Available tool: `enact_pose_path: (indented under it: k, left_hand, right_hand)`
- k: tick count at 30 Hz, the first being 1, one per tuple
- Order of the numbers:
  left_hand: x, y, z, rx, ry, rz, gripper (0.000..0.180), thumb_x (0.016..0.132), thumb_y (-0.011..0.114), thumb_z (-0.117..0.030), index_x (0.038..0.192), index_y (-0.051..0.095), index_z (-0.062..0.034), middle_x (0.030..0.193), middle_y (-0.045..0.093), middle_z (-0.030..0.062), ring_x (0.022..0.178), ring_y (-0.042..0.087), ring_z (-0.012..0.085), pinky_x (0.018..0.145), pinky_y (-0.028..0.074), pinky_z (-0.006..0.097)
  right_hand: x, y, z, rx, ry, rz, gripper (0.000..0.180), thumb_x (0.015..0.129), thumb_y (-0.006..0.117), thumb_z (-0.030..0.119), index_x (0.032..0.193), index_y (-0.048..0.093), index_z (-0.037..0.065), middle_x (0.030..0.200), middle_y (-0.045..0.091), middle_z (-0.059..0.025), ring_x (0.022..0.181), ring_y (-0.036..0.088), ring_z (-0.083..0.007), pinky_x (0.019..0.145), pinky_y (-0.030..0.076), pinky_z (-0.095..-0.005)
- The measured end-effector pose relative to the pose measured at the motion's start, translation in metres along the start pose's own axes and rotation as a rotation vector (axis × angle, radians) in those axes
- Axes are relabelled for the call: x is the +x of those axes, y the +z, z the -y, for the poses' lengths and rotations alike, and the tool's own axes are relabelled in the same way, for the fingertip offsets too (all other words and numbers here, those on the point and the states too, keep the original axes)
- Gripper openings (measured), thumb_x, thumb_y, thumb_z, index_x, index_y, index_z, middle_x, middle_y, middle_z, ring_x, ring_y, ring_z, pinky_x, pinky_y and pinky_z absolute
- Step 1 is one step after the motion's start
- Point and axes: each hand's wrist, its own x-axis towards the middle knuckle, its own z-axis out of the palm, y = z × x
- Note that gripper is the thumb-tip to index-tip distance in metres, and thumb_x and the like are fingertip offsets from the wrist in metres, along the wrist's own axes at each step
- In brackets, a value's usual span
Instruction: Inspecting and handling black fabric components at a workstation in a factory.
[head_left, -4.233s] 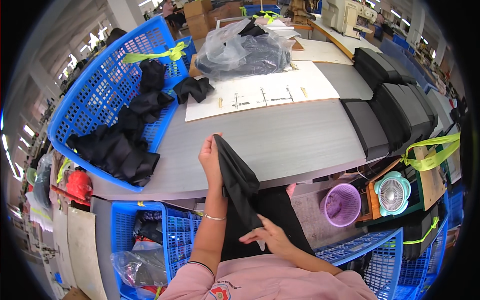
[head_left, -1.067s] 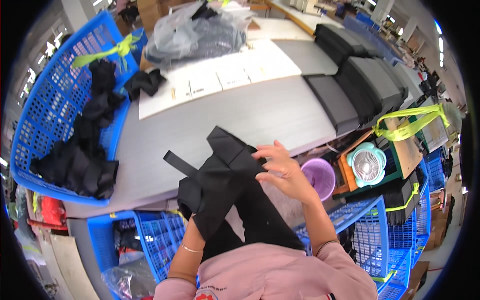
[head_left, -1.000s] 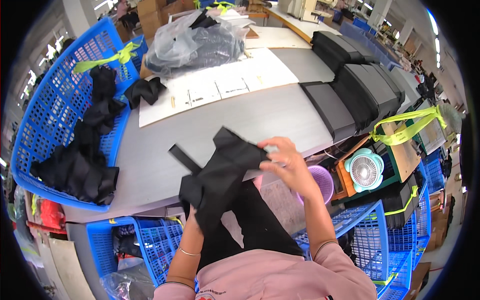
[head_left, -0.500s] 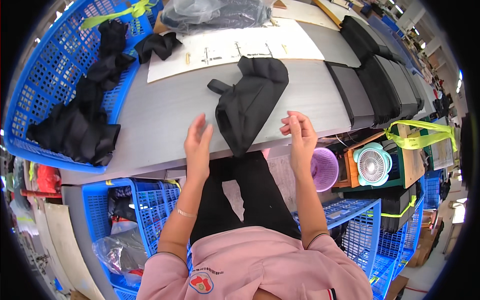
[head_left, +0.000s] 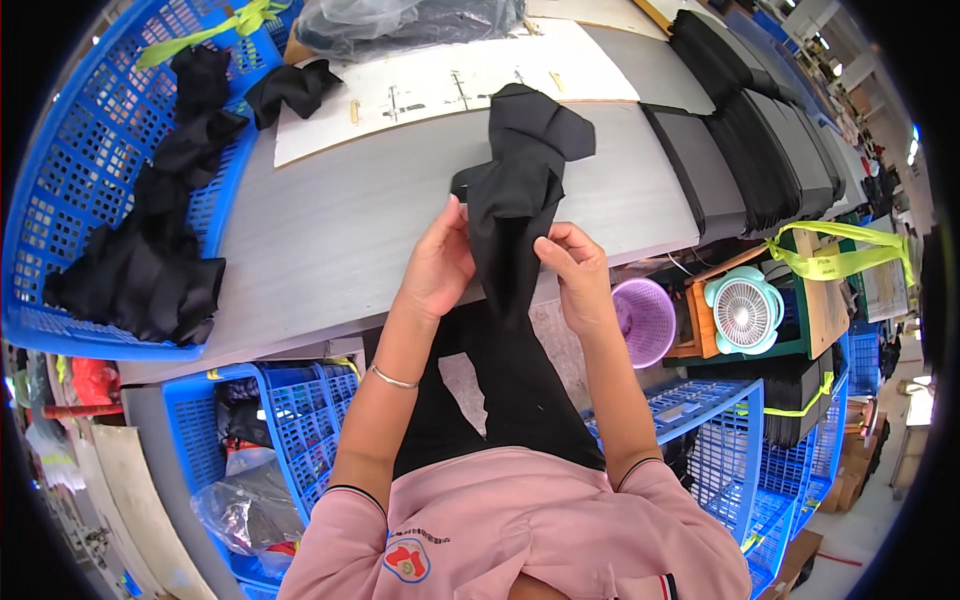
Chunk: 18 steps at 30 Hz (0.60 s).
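Crossing table edge, black cloth

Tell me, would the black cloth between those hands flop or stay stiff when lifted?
The black cloth would probably flop, since it bends into soft folds. It's probably light, as its edges look thin. Its angular shape suggests it wouldn't roll.
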Motion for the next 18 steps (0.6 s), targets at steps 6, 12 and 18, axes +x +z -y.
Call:
enact_pose_path:
  k: [6, 12, 18]
  left_hand:
    - [0.003, 0.005, 0.015, 0.015, -0.05, 0.23, 0.037, 0.103, 0.055, -0.037, 0.12, 0.065, -0.006, 0.12, 0.069, 0.0072, 0.112, 0.064, 0.0193, 0.097, 0.052, 0.037]
    - [0.005, 0.016, 0.027, -0.399, -0.179, 0.197, 0.047, 0.106, 0.05, -0.034, 0.138, 0.052, -0.0004, 0.134, 0.062, 0.0128, 0.123, 0.061, 0.0251, 0.109, 0.048, 0.042]
    - [0.002, 0.011, 0.028, -0.162, -0.17, 0.143, 0.047, 0.098, 0.066, -0.028, 0.135, 0.055, -0.0008, 0.127, 0.066, 0.0096, 0.113, 0.065, 0.018, 0.099, 0.052, 0.033]
  right_hand:
    - [-0.003, -0.008, 0.023, 0.154, 0.043, 0.03, 0.013, 0.092, 0.07, 0.01, 0.103, 0.07, 0.003, 0.092, 0.072, -0.0035, 0.087, 0.067, -0.0102, 0.069, 0.053, -0.0239]
    - [-0.002, -0.031, 0.017, 0.137, 0.148, -0.025, 0.009, 0.088, 0.069, 0.008, 0.097, 0.07, 0.005, 0.095, 0.073, -0.0026, 0.088, 0.068, -0.0115, 0.084, 0.051, -0.0268]
    - [-0.002, -0.041, 0.016, 0.18, 0.171, -0.03, 0.02, 0.088, 0.07, 0.01, 0.107, 0.065, 0.006, 0.098, 0.072, -0.0031, 0.085, 0.069, -0.0102, 0.076, 0.055, -0.0241]
